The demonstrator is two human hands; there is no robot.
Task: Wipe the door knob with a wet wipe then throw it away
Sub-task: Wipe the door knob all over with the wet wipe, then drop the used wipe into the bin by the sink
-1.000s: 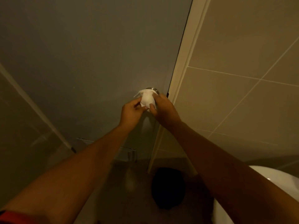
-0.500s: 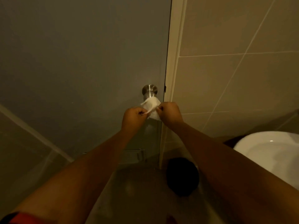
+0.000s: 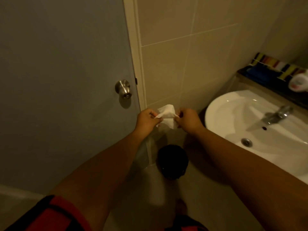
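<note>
A round silver door knob (image 3: 123, 90) sticks out of the grey door (image 3: 63, 80) near its right edge, uncovered. A white wet wipe (image 3: 167, 116) is stretched between my two hands in front of the tiled wall, to the right of and below the knob. My left hand (image 3: 147, 120) pinches its left end and my right hand (image 3: 188, 120) pinches its right end. A dark round bin (image 3: 173, 161) stands on the floor directly below the wipe; its inside is too dark to make out.
A white sink (image 3: 216, 112) with a chrome tap (image 3: 276, 114) juts out at the right. A dark shelf (image 3: 270, 82) behind it carries coloured items. The cream door frame (image 3: 135, 52) and beige wall tiles (image 3: 183, 64) stand ahead. Tiled floor lies below.
Both hands have come off the knob with the wipe and shifted right and down, now over the bin. The view has swung right, bringing the sink in.
</note>
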